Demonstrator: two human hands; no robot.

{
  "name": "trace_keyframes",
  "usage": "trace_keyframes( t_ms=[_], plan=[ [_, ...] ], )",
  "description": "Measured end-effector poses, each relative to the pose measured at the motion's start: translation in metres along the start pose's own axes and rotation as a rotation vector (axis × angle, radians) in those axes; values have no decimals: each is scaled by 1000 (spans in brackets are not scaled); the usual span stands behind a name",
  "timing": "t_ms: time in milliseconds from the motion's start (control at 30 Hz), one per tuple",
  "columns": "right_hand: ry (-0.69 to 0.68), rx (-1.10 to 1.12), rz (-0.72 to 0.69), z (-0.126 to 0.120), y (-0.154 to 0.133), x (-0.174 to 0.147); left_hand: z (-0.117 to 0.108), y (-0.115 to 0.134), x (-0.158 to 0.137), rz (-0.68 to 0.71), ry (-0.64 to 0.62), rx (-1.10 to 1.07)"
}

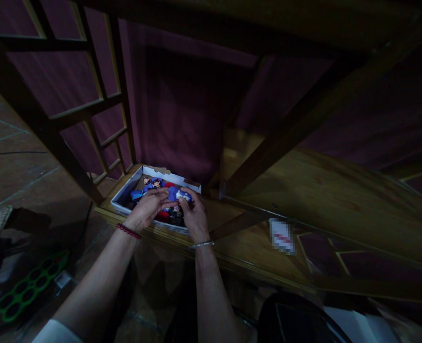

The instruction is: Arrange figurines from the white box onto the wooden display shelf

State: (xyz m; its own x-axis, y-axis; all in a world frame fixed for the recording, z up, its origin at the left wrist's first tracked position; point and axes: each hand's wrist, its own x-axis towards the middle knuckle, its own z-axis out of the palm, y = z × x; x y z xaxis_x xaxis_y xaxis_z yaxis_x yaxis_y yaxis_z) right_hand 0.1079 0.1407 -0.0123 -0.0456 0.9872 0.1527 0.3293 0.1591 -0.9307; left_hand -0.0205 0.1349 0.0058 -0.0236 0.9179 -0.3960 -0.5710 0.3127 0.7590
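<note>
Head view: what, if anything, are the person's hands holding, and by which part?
The left hand and right hand hold a small blue-and-white object by opposite ends.

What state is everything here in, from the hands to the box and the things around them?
Left hand: fingers closed on the blue piece.
Right hand: also gripping it.
Blue piece: held over the box.
Box: open, with figures inside.
Figures: jumbled together.
Red bracelet: worn, left wrist.
Silver bracelet: worn, right wrist.
Green frame: round holes showing, exact contents too dark to tell.
</note>
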Motion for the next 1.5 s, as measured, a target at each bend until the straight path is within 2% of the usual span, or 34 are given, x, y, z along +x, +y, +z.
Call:
trace_keyframes(
  t_ms=[233,367,467,600,767,967,1100,1267,1500],
  plan=[
    [27,80,71,0,1,1,-1,1,-3,76,-94,52],
    [30,131,44,-2,-8,-4,3,7,-12,102,-133,50],
    [42,179,3,-9,-23,-19,11,13,-31,115,-151,60],
    [42,146,-73,-27,-46,-49,21,16,-73,111,-175,131],
    [16,164,-72,-58,-85,-96,34,14,-136,178,-177,181],
    [28,211,-147,-88,-155,-151,52,28,-214,199,-221,21],
    [-9,301,-194,-99,-189,-186,59,38,-262,218,-262,-31],
    [-6,388,-266,-109,-214,-225,62,37,-308,251,-338,-46],
    [56,287,-377,-124,-237,-267,66,30,-355,317,-441,-39]
  ],
)
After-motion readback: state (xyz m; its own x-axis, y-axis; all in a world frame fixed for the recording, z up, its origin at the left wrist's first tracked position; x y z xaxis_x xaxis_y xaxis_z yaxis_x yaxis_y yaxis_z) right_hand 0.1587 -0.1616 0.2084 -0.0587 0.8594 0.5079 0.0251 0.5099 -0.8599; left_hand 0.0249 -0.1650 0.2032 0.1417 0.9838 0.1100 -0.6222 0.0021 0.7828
